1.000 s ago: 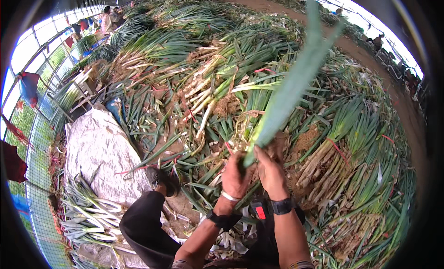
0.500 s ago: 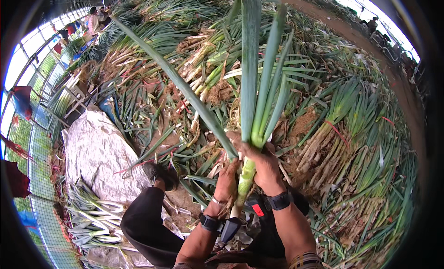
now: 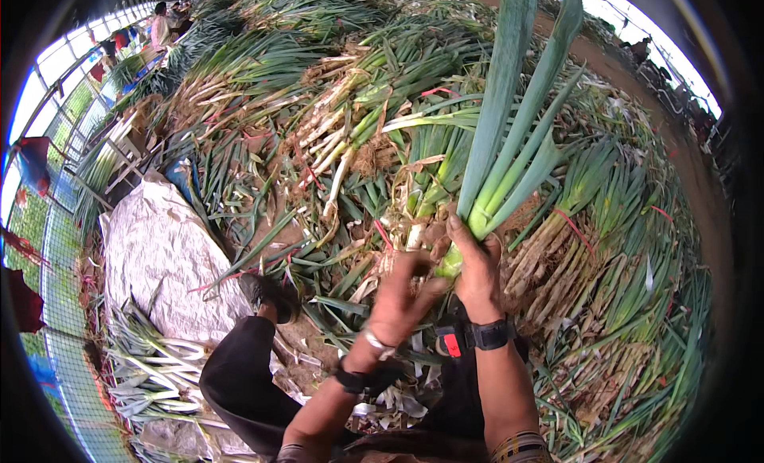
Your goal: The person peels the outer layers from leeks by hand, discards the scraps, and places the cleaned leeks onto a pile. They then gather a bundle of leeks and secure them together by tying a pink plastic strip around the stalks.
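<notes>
My right hand [image 3: 480, 276] is closed around the stalk of a large green onion [image 3: 495, 172], just below where its leaves fan out. The onion leans to the right, and its long dark green leaves reach up to the top of the view. Its lower stalk is mostly hidden by my hands. My left hand [image 3: 404, 298] is beside the stalk on the left, smeared by motion, with its fingers apart and nothing seen in them. Behind both hands, a bunch of onions [image 3: 434, 180] with brown roots lies on the ground.
Bundles of onions [image 3: 585, 192] bound with red ties lie at the right, with more heaps [image 3: 263, 73] farther back. A pale sheet [image 3: 171, 260] spreads at the left, and peeled onions [image 3: 159, 367] lie by it. Netting [image 3: 72, 328] borders the far left. A person [image 3: 161, 29] is in the distance.
The onion has moved right and tilted rightward in my right hand. My left hand has let go of the long leaf it was pulling aside, and its fingers have spread.
</notes>
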### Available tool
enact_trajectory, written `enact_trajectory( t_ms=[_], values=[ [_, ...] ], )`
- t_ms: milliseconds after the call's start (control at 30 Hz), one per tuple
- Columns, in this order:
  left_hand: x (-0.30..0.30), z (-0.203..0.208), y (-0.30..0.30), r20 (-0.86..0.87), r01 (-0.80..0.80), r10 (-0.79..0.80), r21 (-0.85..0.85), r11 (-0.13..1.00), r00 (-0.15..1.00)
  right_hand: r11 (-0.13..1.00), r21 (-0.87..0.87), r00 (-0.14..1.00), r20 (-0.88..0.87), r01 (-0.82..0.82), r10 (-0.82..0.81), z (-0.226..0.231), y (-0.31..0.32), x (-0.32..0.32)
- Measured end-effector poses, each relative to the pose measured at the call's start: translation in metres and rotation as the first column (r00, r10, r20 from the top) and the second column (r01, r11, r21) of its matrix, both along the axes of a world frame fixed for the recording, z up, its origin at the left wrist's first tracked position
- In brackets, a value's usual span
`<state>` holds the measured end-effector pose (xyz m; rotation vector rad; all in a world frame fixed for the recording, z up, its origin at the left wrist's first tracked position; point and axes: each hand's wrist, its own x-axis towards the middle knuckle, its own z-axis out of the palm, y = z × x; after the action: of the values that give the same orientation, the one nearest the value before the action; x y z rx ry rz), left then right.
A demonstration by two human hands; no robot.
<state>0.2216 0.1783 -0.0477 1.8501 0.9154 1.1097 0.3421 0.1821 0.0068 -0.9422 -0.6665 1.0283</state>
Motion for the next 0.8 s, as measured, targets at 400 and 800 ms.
enact_trajectory(
  t_ms=[400, 800],
  values=[
    [-0.048, 0.016, -0.046, 0.175, -0.075, 0.078, -0.023, 0.997, 0.981, 0.98, 0.018, 0.979, -0.041, 0.198, -0.198, -0.006, 0.015, 0.017],
    [-0.166, 0.052, -0.02, -0.567, -0.202, 0.604, 0.614, 0.763, 0.56, 0.934, 0.043, 0.93, -0.125, 0.354, -0.346, -0.005, 0.014, 0.019]
  ],
)
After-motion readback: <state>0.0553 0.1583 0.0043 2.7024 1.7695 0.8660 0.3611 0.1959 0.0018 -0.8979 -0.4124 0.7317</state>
